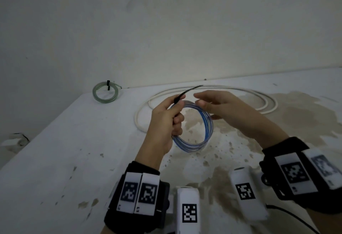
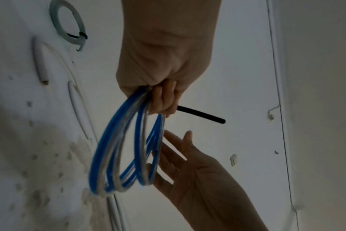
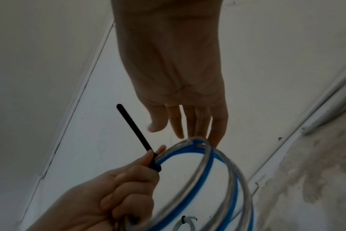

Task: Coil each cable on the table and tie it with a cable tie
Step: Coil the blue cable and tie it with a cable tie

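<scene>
Stained white table (image 1: 74, 141) fills the lower frame. At centre, the left hand (image 1: 164, 122) grips the blue cable coil (image 1: 201, 135) and black cable tie (image 1: 187, 92). Beside it, the right hand (image 1: 227, 109) is spread, fingers loose, holding nothing.

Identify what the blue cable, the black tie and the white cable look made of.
Blue cable: glossy clear plastic over a blue core, see-through sheath. Black tie: matte black strip, probably plastic; it stands out stiffly from the left hand. White cable: smooth, opaque, likely plastic-sheathed.
</scene>
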